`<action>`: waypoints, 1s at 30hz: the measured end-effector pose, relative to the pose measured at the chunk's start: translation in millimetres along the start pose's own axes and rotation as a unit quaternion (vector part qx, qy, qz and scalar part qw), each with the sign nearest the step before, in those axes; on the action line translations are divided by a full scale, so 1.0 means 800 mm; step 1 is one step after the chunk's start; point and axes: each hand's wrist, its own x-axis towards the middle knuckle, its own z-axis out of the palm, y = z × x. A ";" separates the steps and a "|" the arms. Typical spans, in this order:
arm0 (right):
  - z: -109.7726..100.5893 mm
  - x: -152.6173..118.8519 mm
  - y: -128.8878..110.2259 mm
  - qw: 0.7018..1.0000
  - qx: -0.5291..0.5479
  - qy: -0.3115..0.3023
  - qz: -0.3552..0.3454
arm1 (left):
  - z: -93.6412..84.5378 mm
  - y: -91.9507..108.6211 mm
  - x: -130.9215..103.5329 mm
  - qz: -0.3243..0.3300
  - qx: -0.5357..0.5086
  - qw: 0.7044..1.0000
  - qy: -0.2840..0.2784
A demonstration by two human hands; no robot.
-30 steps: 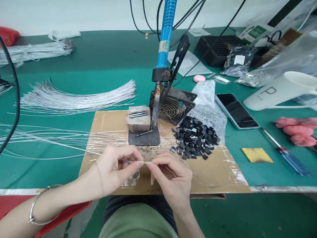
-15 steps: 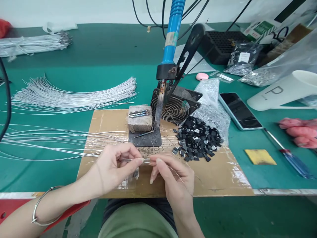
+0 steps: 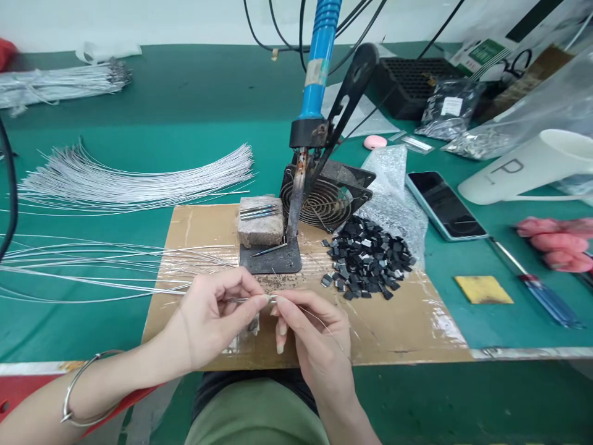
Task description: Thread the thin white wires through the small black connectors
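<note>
My left hand [image 3: 222,318] pinches thin white wire [image 3: 139,289] between thumb and forefinger; more loose strands trail to the left from behind that hand. My right hand [image 3: 319,337] is closed at the fingertips, almost touching the left thumb. It grips a fine thin wire [image 3: 331,334] that runs back across the palm side. Just beyond both hands, a soldering iron [image 3: 315,93] with a blue handle is fixed in a black stand, pointing down. The wire ends between my fingertips are too small to make out.
A grey block [image 3: 260,232] with metal bits stands by the iron, before a fan [image 3: 327,201]. Small black connectors [image 3: 368,256] lie heaped on the cardboard [image 3: 393,337]. Bundled white wires [image 3: 139,179] lie at left; a phone [image 3: 445,204], yellow sponge [image 3: 483,289] and screwdriver [image 3: 546,300] at right.
My right hand has moved slightly left, its fingertips now close against those of the left. My left hand stays nearly in place. The whole view has shifted a little.
</note>
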 end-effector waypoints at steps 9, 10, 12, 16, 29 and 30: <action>0.000 0.004 -0.004 0.998 0.040 -0.004 0.041 | 0.002 -0.011 -0.006 0.039 0.040 0.998 0.024; 0.000 0.005 -0.005 0.998 0.043 -0.009 0.050 | 0.002 -0.011 -0.006 0.041 0.043 0.998 0.021; -0.002 0.006 -0.007 0.997 0.043 -0.019 0.066 | 0.001 -0.010 -0.007 0.041 0.046 0.998 0.018; -0.004 0.006 -0.010 0.996 0.041 -0.028 0.077 | 0.001 -0.010 -0.008 0.036 0.043 0.998 0.019; -0.008 0.007 -0.011 0.995 0.028 -0.042 0.081 | -0.001 -0.005 -0.005 0.005 0.011 1.000 -0.002; -0.007 0.007 -0.011 0.995 0.030 -0.043 0.079 | -0.001 -0.006 -0.004 0.003 0.012 1.000 -0.001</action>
